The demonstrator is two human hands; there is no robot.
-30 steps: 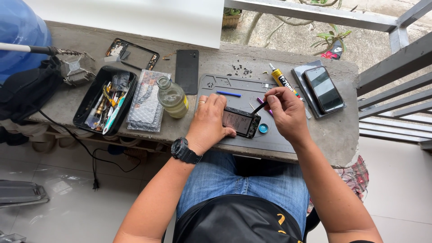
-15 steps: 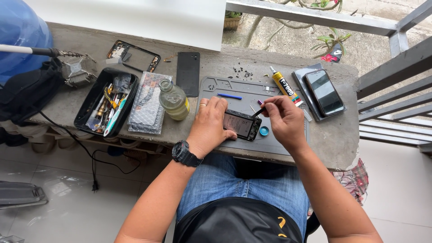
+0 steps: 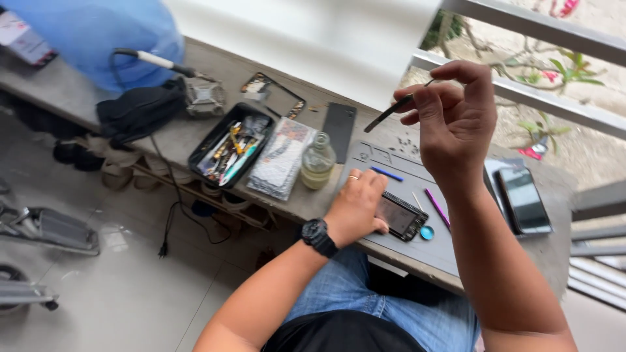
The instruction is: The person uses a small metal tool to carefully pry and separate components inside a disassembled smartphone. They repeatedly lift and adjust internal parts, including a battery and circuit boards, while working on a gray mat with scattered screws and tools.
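Pinched between the thumb and fingertips of the raised right hand (image 3: 456,120) is a thin dark tweezer-like metal tool (image 3: 393,112), held up in the air well above the work surface, its tip angled down to the left. Below it, the left hand (image 3: 357,208), with a ring on one finger and a black wristwatch (image 3: 319,237) on the wrist, presses flat on the near left end of a small black opened phone with a dark rectangular screen (image 3: 399,216), fingers spread over its edge rather than closed around it. That phone lies on a grey rubber repair mat (image 3: 450,251) on the concrete bench (image 3: 195,140). Just beside the phone on the mat lie a slim purple stick (image 3: 437,207), a short blue stick (image 3: 387,174) and a small round blue cap (image 3: 427,233). To the left of the mat stand a small clear glass bottle of yellowish liquid (image 3: 318,163), a flat printed plastic packet (image 3: 282,158) and a black rectangular tray full of mixed tools (image 3: 230,145). A flat black phone panel (image 3: 339,124) lies behind the bottle. On the right end of the bench rests another black phone with a glossy screen (image 3: 523,199). The person wears blue jeans (image 3: 417,322).
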